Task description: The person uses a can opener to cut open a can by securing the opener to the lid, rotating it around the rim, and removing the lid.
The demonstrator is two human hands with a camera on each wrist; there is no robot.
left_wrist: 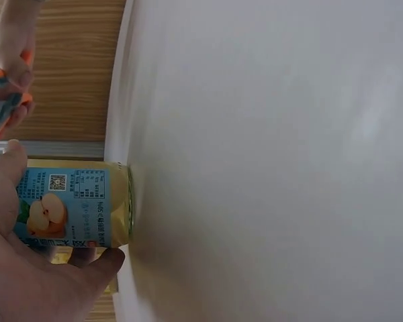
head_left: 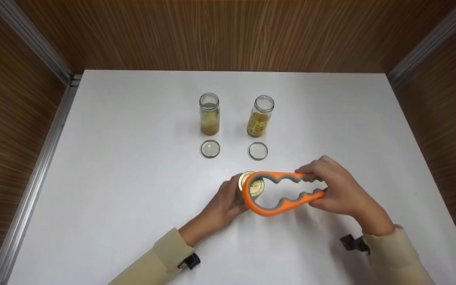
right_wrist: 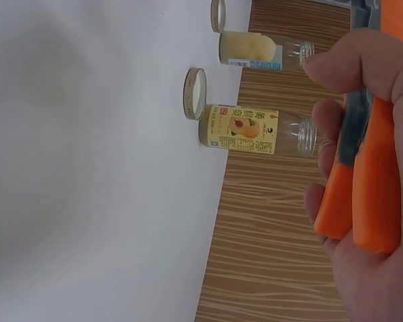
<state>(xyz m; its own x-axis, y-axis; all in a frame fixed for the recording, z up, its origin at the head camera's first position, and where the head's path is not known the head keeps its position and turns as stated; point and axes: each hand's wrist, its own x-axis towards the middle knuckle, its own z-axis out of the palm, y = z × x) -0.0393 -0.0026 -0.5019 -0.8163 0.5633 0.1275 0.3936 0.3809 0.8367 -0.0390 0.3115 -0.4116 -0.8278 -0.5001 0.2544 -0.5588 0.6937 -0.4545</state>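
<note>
My left hand (head_left: 222, 206) grips a glass jar (left_wrist: 74, 208) with a blue label that shows a halved fruit. Its gold lid (head_left: 257, 187) faces up in the head view. The jar's base is at the white tabletop in the left wrist view. In my right hand (head_left: 341, 192) are the handles of an orange jar opener (head_left: 291, 204) with a grey wavy inner edge. The opener's rounded loop overlaps the lid in the head view, and its two handles stand apart there.
Beyond my hands stand two lidless glass jars, one with pale contents (head_left: 210, 122) and one with a yellow label (head_left: 257, 126). A loose lid lies in front of each, the left lid (head_left: 210, 149) and the right lid (head_left: 258, 151). Wood-grain panels (head_left: 228, 35) border the table.
</note>
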